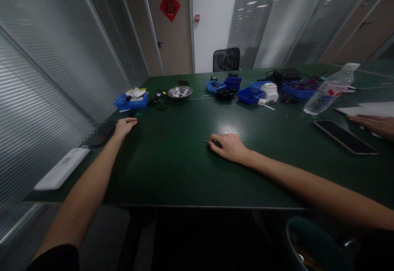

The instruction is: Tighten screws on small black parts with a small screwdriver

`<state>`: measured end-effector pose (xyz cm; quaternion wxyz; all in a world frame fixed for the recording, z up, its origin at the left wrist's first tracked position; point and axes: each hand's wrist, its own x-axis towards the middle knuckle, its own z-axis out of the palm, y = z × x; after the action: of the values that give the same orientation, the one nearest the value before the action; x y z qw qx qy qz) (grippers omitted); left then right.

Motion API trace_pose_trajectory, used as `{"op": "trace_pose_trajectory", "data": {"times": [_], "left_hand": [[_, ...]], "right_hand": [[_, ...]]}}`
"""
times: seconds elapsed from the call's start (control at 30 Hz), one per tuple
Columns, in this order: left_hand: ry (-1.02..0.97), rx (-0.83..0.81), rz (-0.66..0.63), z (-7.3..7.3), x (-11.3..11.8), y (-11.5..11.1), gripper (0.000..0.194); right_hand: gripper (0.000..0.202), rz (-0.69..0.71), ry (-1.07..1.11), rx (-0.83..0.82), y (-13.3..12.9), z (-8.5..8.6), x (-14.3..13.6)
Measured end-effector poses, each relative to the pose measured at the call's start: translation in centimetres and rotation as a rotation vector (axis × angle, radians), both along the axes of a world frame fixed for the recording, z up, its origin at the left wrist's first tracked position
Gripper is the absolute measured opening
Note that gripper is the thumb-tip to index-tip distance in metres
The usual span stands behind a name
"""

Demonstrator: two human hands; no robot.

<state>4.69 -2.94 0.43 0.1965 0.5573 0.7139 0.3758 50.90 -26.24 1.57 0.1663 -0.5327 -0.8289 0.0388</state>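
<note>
My right hand [229,147] rests above the middle of the green table [172,160], its fingers closed round the black handle of a small screwdriver [217,143]. The thin metal shaft points left; its tip is too fine to make out. Far to the left, my left hand [123,127] reaches over the table with fingers stretched forward, and no held thing shows. Just beyond its fingertips lie small dark and green pieces [135,115]. Beside that wrist is a dark flat object [106,133], partly blurred out.
A white box [63,168] lies at the left edge. Further back stand a blue tray [131,102], a metal bowl [180,92] and blue bins [250,95]. To the right are a bottle [329,90], a phone [345,137] and another person's hand [375,124]. A bucket [314,242] stands below.
</note>
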Motion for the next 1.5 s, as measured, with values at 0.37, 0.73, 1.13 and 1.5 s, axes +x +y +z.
{"op": "trace_pose_trajectory", "data": {"times": [0.37, 0.73, 1.13, 1.5], "left_hand": [[-0.09, -0.004, -0.017, 1.6, 1.7, -2.1, 0.027], [-0.266, -0.035, -0.83, 1.6, 12.3, -6.8, 0.042], [-0.136, 0.011, -1.288, 0.5, 19.7, -16.6, 0.06], [0.121, 0.159, -1.272, 1.3, 19.1, -16.5, 0.021]], "right_hand": [[0.029, 0.017, 0.025, -0.005, 0.0, 0.1, 0.0], [0.029, 0.004, 0.012, 0.022, 0.2, -0.4, 0.1], [0.024, 0.145, 0.029, 0.034, -0.1, -0.1, 0.0], [0.024, 0.217, 0.053, 0.005, -0.3, 0.3, 0.1]]}}
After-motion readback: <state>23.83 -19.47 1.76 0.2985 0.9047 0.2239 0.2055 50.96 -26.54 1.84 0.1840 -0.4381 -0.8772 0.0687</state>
